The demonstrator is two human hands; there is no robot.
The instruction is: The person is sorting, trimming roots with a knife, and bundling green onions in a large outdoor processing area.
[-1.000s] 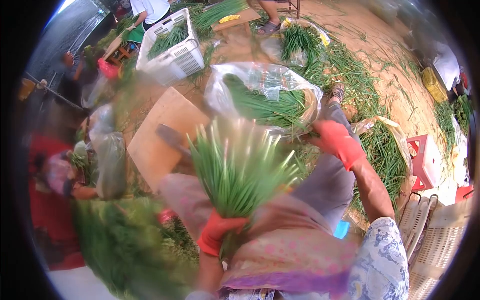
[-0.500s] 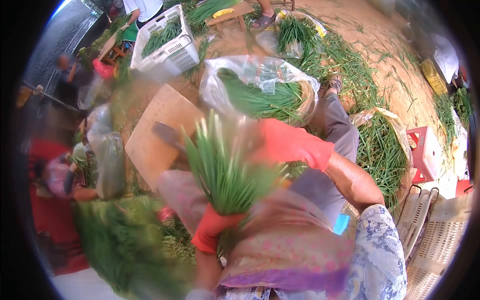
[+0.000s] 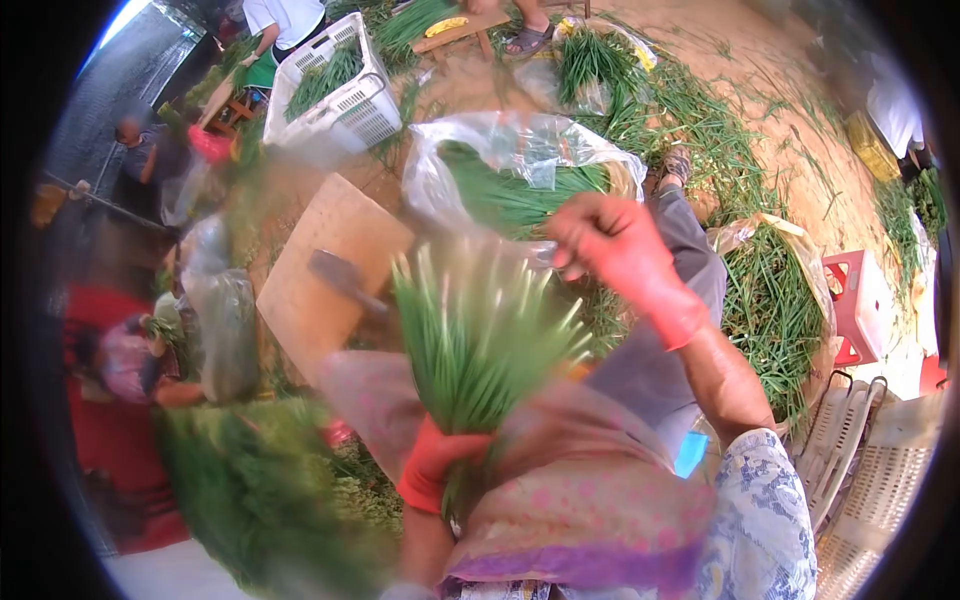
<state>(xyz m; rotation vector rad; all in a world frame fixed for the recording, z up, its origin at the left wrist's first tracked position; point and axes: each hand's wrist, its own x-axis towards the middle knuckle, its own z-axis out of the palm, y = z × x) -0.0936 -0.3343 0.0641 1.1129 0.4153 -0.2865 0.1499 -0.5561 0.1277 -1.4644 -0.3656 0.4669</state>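
My left hand [image 3: 440,465], in a red glove, is wrapped around a thick bunch of green chives [image 3: 470,355] above my lap. Their pale ends point up and away from me; motion and smudging blur part of the bunch. My right hand [image 3: 625,255], also gloved in red, is raised to the right of the bunch, apart from it. Its fingers are curled in together, and whether anything small is between them is not clear. Behind it lies an open clear plastic bag [image 3: 440,205] with more chives [image 3: 530,200]. A patterned apron [image 3: 590,490] covers my lap.
A wooden board [image 3: 340,240] with a dark blade-like tool [image 3: 345,275] lies ahead left. Beyond it stands a white crate [image 3: 375,115]. On the right are a sack of greens [image 3: 765,310], a red-and-white stool [image 3: 855,310] and a woven chair [image 3: 880,490]. Other people sit nearby.
My right hand has drawn back from the tips of the bunch, up and to the right. The left hand keeps its hold on the chives, nearly in place. The view has shifted slightly.
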